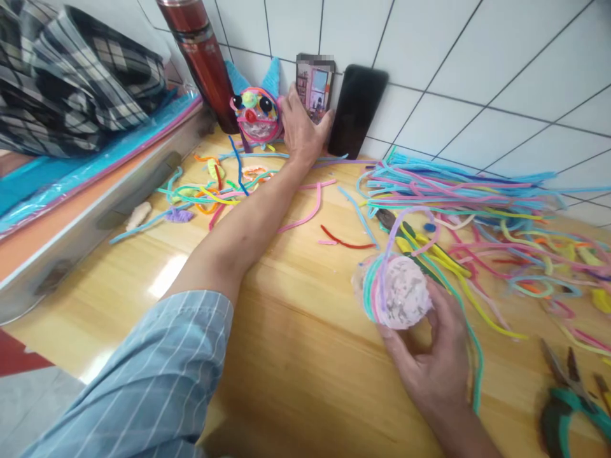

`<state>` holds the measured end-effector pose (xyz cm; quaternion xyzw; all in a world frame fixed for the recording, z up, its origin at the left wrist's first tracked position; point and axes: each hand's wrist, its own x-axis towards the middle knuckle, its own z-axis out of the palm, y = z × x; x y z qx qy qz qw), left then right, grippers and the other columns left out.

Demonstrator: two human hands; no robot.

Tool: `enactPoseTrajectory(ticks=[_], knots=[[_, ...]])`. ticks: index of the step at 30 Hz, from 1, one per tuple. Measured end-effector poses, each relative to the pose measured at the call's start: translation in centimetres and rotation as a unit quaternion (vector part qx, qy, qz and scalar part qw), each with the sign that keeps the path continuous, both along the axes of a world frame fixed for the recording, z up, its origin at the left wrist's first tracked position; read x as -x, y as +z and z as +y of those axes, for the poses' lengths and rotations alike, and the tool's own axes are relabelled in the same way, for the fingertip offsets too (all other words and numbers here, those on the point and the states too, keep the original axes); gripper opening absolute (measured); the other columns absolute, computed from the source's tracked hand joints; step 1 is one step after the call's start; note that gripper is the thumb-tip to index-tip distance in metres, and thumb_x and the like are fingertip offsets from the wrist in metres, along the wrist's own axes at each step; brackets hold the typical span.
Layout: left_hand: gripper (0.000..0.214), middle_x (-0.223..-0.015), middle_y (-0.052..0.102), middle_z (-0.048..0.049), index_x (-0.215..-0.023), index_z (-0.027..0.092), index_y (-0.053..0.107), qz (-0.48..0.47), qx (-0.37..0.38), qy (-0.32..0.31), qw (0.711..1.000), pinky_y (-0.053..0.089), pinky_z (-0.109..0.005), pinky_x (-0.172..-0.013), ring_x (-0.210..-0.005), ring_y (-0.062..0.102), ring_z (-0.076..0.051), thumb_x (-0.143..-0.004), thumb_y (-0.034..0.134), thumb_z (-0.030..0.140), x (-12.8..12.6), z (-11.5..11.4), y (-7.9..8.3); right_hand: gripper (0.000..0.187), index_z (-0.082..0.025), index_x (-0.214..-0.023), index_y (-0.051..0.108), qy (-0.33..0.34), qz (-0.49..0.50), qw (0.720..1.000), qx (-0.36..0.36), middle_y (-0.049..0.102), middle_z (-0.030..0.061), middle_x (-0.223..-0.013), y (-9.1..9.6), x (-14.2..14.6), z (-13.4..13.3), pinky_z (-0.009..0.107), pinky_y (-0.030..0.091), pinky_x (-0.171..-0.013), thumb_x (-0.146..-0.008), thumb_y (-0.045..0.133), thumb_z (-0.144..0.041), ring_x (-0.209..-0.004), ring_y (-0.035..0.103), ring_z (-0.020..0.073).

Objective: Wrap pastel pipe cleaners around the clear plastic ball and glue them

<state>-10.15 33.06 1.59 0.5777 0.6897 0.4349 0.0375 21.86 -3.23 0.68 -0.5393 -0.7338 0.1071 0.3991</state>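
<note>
My left hand [301, 130] reaches far across the wooden table [286, 331] and rests against a lit phone [315, 86] leaning on the tiled wall, fingers curled round its lower edge. Just left of that hand stands a pipe-cleaner face [255, 114] with googly eyes and blue ears. My right hand [432, 356] holds a round pink fuzzy ball [398, 292] wrapped with green, pink and purple pipe cleaners, near the table's front right.
A dark second phone [358, 108] leans on the wall. A red flask [203, 57] stands at the back left. Loose pipe cleaners [477, 197] cover the right side, more [210, 191] lie at left. Pliers [568, 394] lie at the right edge. Checked cloth [71, 76] lies at upper left.
</note>
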Motion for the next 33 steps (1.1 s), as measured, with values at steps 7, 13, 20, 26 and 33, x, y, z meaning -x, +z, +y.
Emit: enactPoseTrajectory(ticks=[7,13,20,26,33], knots=[[0.095,-0.171,0.052,-0.0023,-0.161,0.024,0.044,-0.01,-0.111,-0.265,0.958,-0.017,-0.034,-0.139,-0.165,-0.011,0.002,-0.101,0.036,0.096,3.2,-1.6,-0.9,0.085,-0.025,-0.162,0.059,-0.016,0.015,0.999,0.033,0.068,0.0238,-0.152,-0.1,-0.2,-0.2,0.083,0.058,-0.11,-0.087,0.092,-0.049,-0.138,0.069,0.0503],[0.1,-0.172,0.051,-0.0025,-0.166,0.022,0.039,-0.016,-0.128,-0.277,0.952,-0.014,-0.04,-0.142,-0.167,-0.014,-0.002,-0.099,0.036,0.096,2.5,1.3,-2.1,0.083,-0.025,-0.161,0.06,-0.011,0.002,1.0,0.022,0.07,0.0229,-0.149,0.0,-0.1,0.0,0.081,0.06,-0.108,-0.087,0.091,-0.048,-0.136,0.071,0.0497],[0.125,-0.18,0.044,-0.004,-0.178,0.031,0.03,-0.147,-0.081,-0.055,0.984,0.01,-0.048,-0.147,-0.18,-0.007,-0.022,-0.079,0.067,0.097,0.6,3.6,-2.9,0.092,-0.029,-0.172,0.047,0.014,0.003,0.999,-0.04,0.066,0.0215,-0.156,-0.8,0.1,0.3,0.076,0.061,-0.112,-0.091,0.088,-0.044,-0.141,0.067,0.0457],[0.161,-0.185,0.037,-0.0161,-0.169,0.002,0.034,-0.193,-0.114,-0.044,0.974,-0.01,-0.043,-0.142,-0.177,-0.011,-0.019,-0.061,0.049,0.121,-0.3,1.0,-1.2,0.084,-0.027,-0.176,0.039,0.027,0.001,0.995,-0.097,0.063,0.0218,-0.158,-1.1,1.2,0.7,0.066,0.064,-0.115,-0.102,0.078,-0.039,-0.146,0.065,0.039],[0.119,-0.18,0.04,-0.0116,-0.166,0.017,0.038,-0.133,-0.152,-0.11,0.973,0.015,-0.046,-0.142,-0.172,0.027,-0.023,-0.083,0.068,0.097,-1.1,-6.1,6.2,0.08,-0.026,-0.172,0.04,0.027,0.001,0.992,-0.121,0.065,0.0222,-0.158,-2.0,1.3,1.6,0.066,0.06,-0.12,-0.104,0.076,-0.047,-0.147,0.064,0.0395]])
